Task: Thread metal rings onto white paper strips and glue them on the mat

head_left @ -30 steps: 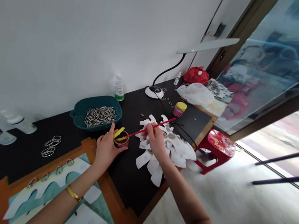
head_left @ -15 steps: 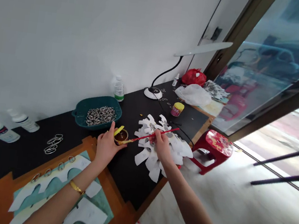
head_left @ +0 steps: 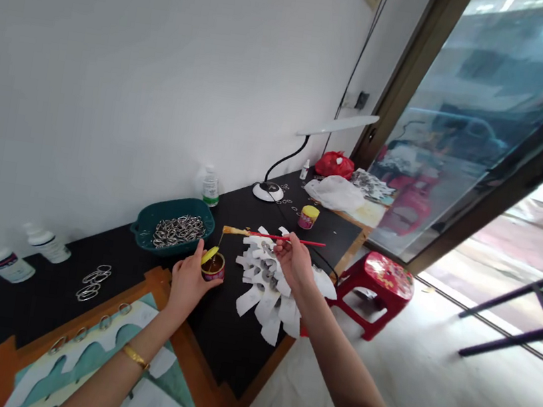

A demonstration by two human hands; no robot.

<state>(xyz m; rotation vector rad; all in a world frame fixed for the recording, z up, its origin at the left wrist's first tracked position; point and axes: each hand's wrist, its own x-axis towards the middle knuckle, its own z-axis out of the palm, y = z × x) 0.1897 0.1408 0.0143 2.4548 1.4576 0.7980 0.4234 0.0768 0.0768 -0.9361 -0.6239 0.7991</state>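
Note:
My left hand is closed around a small open jar of brown, sticky-looking paste. The jar's yellow lid is tipped up at its rim, by my fingers. In my right hand is a red-handled brush, held almost level. Its tip, coated in amber paste, is above the jar, and a thin strand hangs from it toward the jar. Below my right hand lies a layered pile of white cut pieces. Behind the jar sits a dark green basin holding many metal rings.
A board with white cut pieces and rings lies front left. White bottles and loose rings are along the left. A lamp, a second yellow-lidded jar and a red bag stand farther back. A red stool is right.
The brush has lifted from the jar's mouth to above it, turning level and drawing out a strand of paste. My left hand still holds the jar. The whole view has shifted slightly.

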